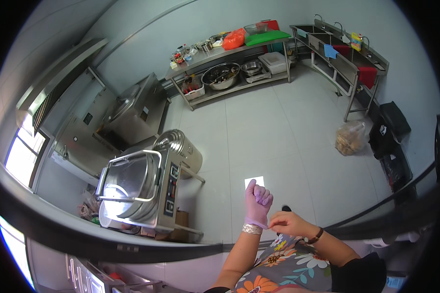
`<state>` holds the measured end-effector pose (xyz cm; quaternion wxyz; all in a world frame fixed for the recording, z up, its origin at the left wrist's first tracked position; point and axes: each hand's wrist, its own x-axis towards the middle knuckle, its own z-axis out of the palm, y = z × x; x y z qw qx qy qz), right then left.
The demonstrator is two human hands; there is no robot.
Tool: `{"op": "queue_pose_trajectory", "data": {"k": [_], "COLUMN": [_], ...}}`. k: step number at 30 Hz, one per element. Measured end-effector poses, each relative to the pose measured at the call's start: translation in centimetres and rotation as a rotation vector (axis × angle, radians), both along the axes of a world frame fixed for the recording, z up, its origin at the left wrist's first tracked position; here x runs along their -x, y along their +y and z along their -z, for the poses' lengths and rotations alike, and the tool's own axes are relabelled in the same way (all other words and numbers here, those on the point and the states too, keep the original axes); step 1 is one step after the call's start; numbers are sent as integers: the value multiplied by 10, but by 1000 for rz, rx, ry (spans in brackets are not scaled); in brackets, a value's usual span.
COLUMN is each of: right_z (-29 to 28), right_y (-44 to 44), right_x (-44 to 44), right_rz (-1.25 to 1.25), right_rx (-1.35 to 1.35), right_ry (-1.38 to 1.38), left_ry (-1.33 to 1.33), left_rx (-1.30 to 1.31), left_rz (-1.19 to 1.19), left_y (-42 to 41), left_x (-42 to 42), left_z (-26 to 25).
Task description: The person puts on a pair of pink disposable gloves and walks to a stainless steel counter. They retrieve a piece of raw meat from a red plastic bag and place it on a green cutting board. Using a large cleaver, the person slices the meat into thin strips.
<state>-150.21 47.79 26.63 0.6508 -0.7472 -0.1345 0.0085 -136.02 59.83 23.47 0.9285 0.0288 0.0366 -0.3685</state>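
Note:
My left hand wears a thin purple disposable glove and is raised with its fingers curled and nothing seen in them. At its wrist, a wide silver-coloured bracelet sits just below the glove's cuff. My bare right hand pinches the edge of that cuff between thumb and fingertips, on the side facing it. A brown-strapped watch or bracelet is on my right wrist. Below both hands lies a flowered apron over my body.
To the left stands a steel cooking appliance beside a lidded metal barrel. A steel worktable with bowls and a green board is ahead. Sinks line the right wall, near a filled plastic bag and black bins.

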Motion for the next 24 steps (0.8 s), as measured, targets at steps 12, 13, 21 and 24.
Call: {"op": "queue_pose_trajectory", "data": {"k": [12, 13, 21, 24], "right_z": [49, 47, 86, 89], "right_y": [-240, -259, -364, -400], "right_x": [-363, -398, -624, -691], "right_rz": [293, 334, 111, 156], "right_rx": [80, 48, 326, 537], "right_ry": [389, 370, 317, 270], "left_ry": [215, 309, 540, -157], "left_rx": [-1249, -1277, -1666, -1755], "left_rz": [-86, -69, -45, 225], "left_y": [91, 83, 24, -41], "left_x": [-245, -254, -487, -651], "left_z": [200, 208, 218, 209]}}
